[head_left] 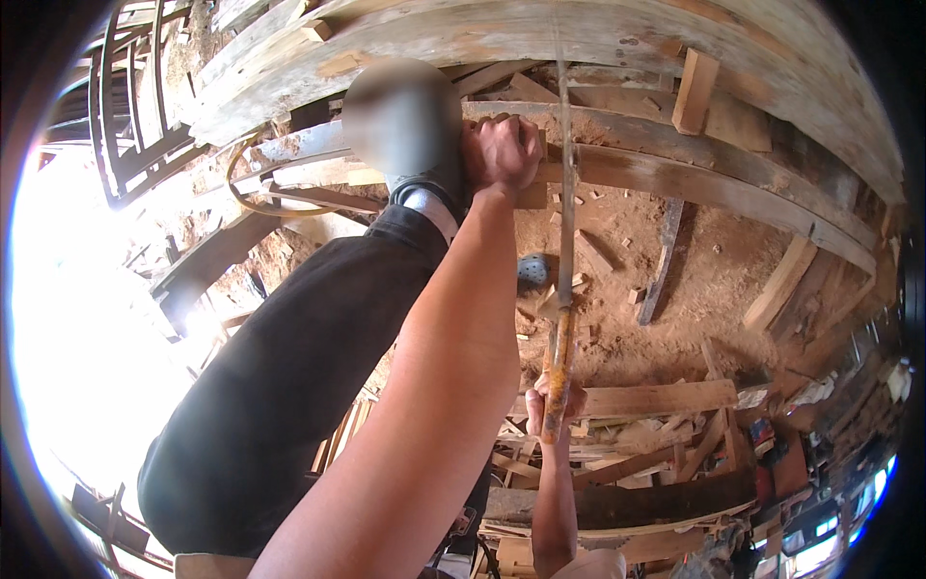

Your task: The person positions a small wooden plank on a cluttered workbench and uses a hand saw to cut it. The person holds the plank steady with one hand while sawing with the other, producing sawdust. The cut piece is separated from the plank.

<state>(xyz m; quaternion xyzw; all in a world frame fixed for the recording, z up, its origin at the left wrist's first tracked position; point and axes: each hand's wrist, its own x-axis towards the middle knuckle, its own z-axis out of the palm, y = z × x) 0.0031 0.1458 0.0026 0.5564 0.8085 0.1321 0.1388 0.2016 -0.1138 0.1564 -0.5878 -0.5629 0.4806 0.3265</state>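
My left hand (502, 152) is closed over a short wooden board (531, 197), which lies across a long beam (694, 179). Beside that hand my left shoe, partly blurred, rests at the same spot, the leg in dark trousers (289, 357) stretched out to it. Lower down, my right hand (554, 400) is wrapped round the worn, rusty orange handle of a saw (566, 222). Its long thin blade, seen nearly edge-on, runs away from me just right of the board. Whether the teeth touch the wood I cannot tell.
A grey clog with holes (532, 270) shows on the dirt floor (714, 261) among offcuts. A large pale timber (617, 34) spans the far side. An upright wooden block (695, 92) leans there. Stacked planks (656, 398) lie near me; metal frames (130, 106) stand far left.
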